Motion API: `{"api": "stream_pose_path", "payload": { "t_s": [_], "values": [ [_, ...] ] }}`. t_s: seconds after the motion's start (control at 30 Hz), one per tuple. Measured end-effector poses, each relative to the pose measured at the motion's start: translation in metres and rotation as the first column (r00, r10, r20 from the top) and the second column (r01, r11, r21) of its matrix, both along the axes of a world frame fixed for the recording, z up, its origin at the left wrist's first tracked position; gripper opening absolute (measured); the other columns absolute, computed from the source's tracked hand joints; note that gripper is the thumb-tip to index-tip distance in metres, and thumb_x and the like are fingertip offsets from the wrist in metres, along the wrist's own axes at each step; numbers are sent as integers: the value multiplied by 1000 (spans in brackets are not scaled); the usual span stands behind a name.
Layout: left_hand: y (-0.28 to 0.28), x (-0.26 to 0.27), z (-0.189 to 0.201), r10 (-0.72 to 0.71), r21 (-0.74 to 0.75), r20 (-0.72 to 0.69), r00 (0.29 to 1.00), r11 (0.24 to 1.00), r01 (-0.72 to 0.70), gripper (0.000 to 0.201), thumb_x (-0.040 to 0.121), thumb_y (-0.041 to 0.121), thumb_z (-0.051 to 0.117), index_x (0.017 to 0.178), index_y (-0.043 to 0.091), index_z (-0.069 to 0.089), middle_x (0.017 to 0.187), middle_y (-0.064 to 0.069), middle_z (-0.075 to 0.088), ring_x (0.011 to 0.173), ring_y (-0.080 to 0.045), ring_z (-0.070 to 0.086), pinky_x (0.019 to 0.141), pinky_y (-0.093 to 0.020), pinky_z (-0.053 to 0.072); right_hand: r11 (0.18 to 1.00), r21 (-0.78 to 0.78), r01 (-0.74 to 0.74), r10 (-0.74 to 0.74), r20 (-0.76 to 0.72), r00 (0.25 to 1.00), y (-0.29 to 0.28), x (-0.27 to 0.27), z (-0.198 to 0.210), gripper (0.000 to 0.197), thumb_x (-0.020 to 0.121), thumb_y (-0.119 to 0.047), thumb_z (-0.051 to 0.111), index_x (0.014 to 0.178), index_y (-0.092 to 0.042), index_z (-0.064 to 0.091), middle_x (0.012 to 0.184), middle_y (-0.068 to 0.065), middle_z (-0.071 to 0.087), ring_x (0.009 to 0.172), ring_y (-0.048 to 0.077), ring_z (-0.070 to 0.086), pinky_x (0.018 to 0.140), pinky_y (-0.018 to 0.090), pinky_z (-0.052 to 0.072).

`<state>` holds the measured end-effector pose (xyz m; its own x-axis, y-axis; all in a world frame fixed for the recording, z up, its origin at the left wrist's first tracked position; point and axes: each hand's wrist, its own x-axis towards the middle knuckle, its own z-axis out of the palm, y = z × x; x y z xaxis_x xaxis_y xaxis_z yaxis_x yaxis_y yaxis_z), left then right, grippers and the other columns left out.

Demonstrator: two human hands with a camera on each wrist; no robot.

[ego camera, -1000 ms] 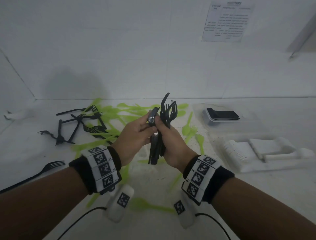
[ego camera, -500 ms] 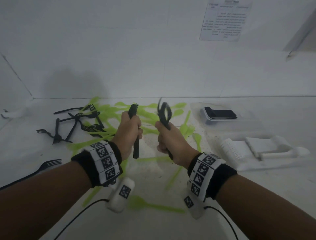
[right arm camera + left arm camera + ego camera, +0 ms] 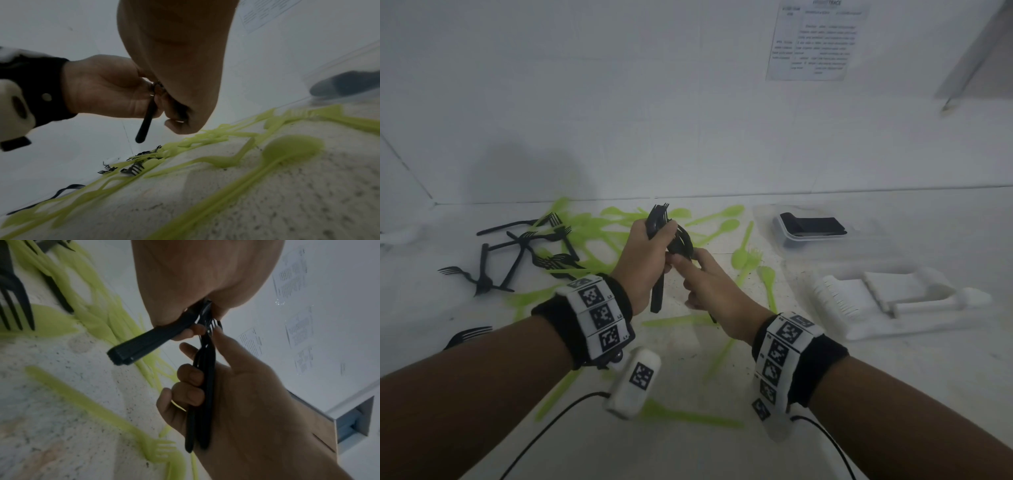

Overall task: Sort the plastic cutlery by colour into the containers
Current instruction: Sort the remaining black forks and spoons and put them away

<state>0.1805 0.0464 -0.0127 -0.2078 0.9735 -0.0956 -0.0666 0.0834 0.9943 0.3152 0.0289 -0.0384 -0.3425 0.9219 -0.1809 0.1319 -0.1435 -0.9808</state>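
Gripping a stack of black forks (image 3: 658, 260), the left hand (image 3: 643, 267) meets the right hand (image 3: 709, 287), which holds looser black forks (image 3: 202, 386). Right of both hands, a clear container (image 3: 825, 240) holds black pieces and a nearer white container (image 3: 893, 301) holds white cutlery; their shapes are blurred. Green cutlery (image 3: 739, 253) lies scattered beneath the hands.

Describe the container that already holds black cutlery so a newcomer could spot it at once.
Look along the white counter to its far right side, near the wall. The clear plastic container sits there, behind the white tray. It alone holds a neat black cutlery stack.
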Motion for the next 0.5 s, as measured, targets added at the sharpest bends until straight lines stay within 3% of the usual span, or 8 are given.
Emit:
{"api": "stream_pose_path", "payload": {
  "t_s": [0.07, 0.17, 0.27, 0.33, 0.5],
  "values": [
    [-1, -2, -1, -28, 16, 21, 999, 999, 27, 21, 102, 27, 59, 113, 10, 52, 92, -9, 58, 64, -16, 49, 61, -32, 43, 999, -42, 20, -23, -71, 997, 3, 1, -2, 32, 107, -54, 39, 118, -25, 50, 80, -7, 38, 63, 9, 37, 72, 28, 42],
    [-2, -5, 0, -50, 8, 65, 997, 999, 49, 15, 101, 18, 58, 112, 10, 52, 91, -8, 60, 63, -15, 49, 62, -32, 44, 997, -48, 54, -59, -118, 991, 5, -3, -5, 28, 109, -46, 38, 108, -19, 44, 77, -4, 34, 63, 12, 28, 66, 28, 36],
    [-4, -9, 0, -66, 18, 95, 993, 998, 65, 14, 100, 11, 59, 113, 10, 52, 92, -6, 60, 64, -14, 50, 64, -33, 45, 995, -37, 88, -92, -146, 985, 7, -4, -6, 23, 108, -40, 47, 100, -19, 44, 75, 0, 41, 64, 15, 37, 64, 33, 39],
    [-5, -12, -2, -83, 30, 99, 992, 996, 81, 14, 101, 9, 59, 114, 10, 53, 96, -9, 59, 65, -13, 51, 65, -31, 47, 995, -46, 93, -100, -172, 980, 8, -4, -6, 22, 108, -36, 49, 99, -16, 46, 73, 0, 48, 60, 14, 42, 60, 30, 38],
    [-5, -17, -7, -38, 56, 44, 998, 998, 36, 15, 101, 9, 59, 114, 9, 53, 95, -10, 59, 65, -13, 51, 65, -33, 47, 995, -65, 76, -89, -232, 969, 9, -10, -5, 19, 109, -30, 50, 100, -13, 48, 71, 0, 44, 57, 14, 33, 55, 28, 31]
  ]
}}
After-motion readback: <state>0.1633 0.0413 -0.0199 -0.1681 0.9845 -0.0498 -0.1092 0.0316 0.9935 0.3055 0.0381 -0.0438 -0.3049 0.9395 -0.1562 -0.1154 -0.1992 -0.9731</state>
